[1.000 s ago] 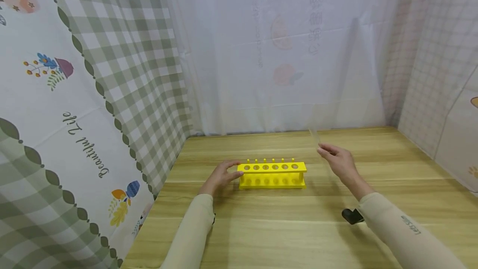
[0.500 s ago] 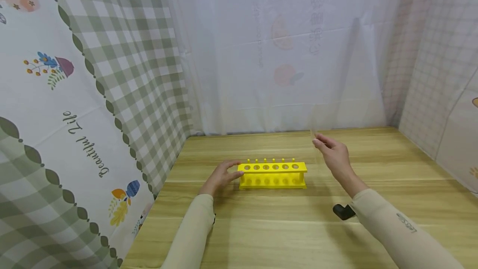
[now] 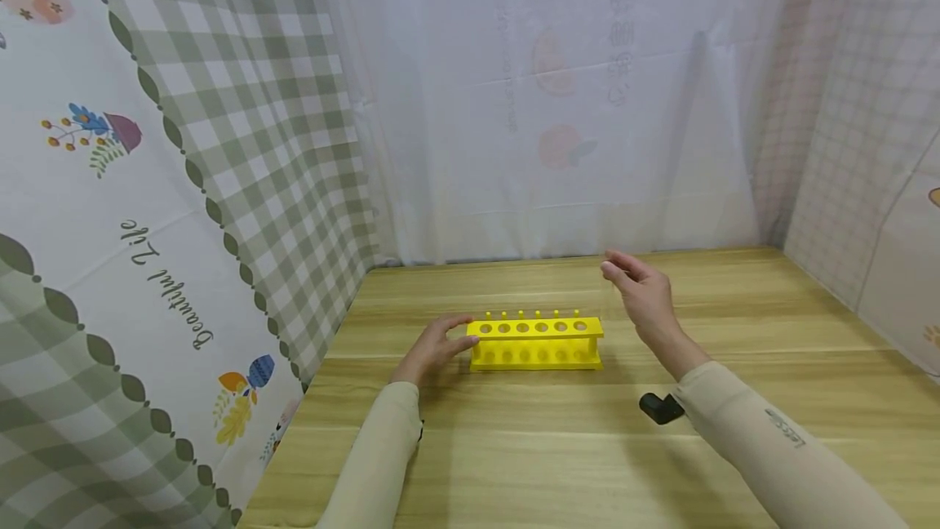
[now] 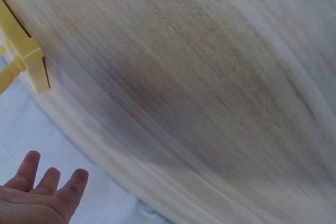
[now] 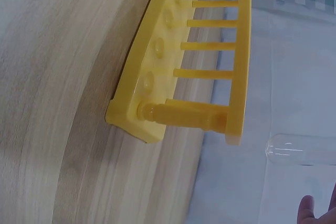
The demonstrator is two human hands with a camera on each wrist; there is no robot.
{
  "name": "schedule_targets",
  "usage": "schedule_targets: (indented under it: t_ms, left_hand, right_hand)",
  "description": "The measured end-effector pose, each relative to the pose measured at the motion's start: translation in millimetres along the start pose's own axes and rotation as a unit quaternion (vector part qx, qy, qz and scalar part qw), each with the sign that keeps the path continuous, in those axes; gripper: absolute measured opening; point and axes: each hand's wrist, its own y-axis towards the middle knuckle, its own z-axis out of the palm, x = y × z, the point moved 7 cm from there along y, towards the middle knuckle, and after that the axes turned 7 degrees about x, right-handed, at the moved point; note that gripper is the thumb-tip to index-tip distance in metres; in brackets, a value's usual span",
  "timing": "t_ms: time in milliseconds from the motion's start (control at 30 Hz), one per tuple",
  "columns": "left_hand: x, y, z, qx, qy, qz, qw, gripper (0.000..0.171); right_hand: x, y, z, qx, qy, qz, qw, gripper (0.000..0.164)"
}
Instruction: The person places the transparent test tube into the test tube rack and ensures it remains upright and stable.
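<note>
A yellow test tube rack [image 3: 536, 336] stands upright on the table, with a row of round holes in its top plate and short pegs behind. My left hand [image 3: 432, 347] pinches the rack's left end, thumb in front; in the left wrist view its other fingers [image 4: 73, 187] stretch out free. To the right of the rack and above it, my right hand [image 3: 646, 300] holds a clear test tube between thumb and fingertips. The tube [image 5: 302, 149] shows its rounded end beside the rack's top plate in the right wrist view, apart from it. No tube shows in the holes.
The wood-grain table [image 3: 543, 447] ends at a white curtain [image 3: 470, 145] behind the rack. A green checked cloth [image 3: 272, 104] hangs at the left. Under the right wrist juts a black angled piece [image 3: 661, 408].
My right hand has moved left and a little up with the test tube, closer to the rack, and the tube now points down. The left hand and the rack have kept their place.
</note>
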Motion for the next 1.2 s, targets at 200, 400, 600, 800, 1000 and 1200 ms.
schedule_targets:
  t_ms: [200,400,600,800,1000,1200]
  left_hand:
    - [-0.7,0.2,-0.6,-0.002,0.009,-0.003,1.0,0.051]
    - [0.6,-0.8,-0.6,0.0,0.004,-0.025,0.9997,0.053]
    - [3.0,0.1,0.4,0.004,-0.003,-0.028,0.9996,0.054]
    - [3.0,0.6,0.8,0.009,-0.006,-0.024,0.9997,0.055]
    - [4.4,0.8,0.7,0.008,-0.011,-0.033,0.9994,0.056]
    - [4.2,1.0,0.5,0.008,-0.012,-0.033,0.9994,0.056]
  right_hand:
    - [1,1,6,-0.003,0.015,-0.005,1.0,0.05]
    - [2,3,15,0.008,0.012,-0.031,0.999,0.046]
    - [-1,4,20,0.011,0.01,-0.047,0.999,0.046]
    - [-6,3,25,0.023,0.006,-0.033,0.999,0.048]
    - [-9,0,30,0.042,-0.009,-0.019,0.999,0.049]
    - [-14,-3,31,0.051,-0.036,-0.015,0.998,0.049]
